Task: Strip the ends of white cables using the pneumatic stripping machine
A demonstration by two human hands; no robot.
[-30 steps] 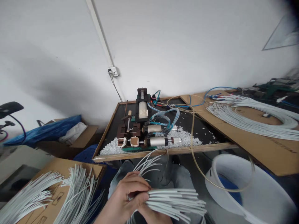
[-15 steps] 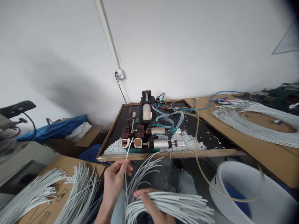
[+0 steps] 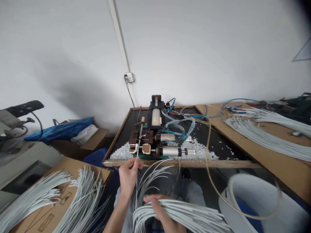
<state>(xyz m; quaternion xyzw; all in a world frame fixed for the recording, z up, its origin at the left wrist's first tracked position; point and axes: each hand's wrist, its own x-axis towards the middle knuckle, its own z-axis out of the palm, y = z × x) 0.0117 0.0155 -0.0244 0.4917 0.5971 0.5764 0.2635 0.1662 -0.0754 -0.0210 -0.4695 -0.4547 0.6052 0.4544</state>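
Observation:
Pinched in my left hand [image 3: 130, 170] is a single white wire [image 3: 138, 151]. Its upper end reaches between the two jaw pads of a pneumatic machine [image 3: 147, 149], whose metal cylinders lie to the right. My right hand [image 3: 162, 210] is wrapped round a thick bundle of white wires [image 3: 191, 215] below the table edge. The bundle loops to the left, and loose ends fan out upward between my hands. White scraps [image 3: 119, 152] lie heaped around the machine's base.
The machine stands on a black tray table with a wooden rim [image 3: 189, 164]. White wire bundles lie on cardboard at left [image 3: 80, 200] and right [image 3: 267, 132]. A white bucket [image 3: 243, 181] stands at lower right, with a yellowish hose [image 3: 207, 155] hanging before it.
My left hand has moved up toward the machine, and the wire's tip has gone farther between the jaws. My right hand still holds the bundle. The view has shifted slightly.

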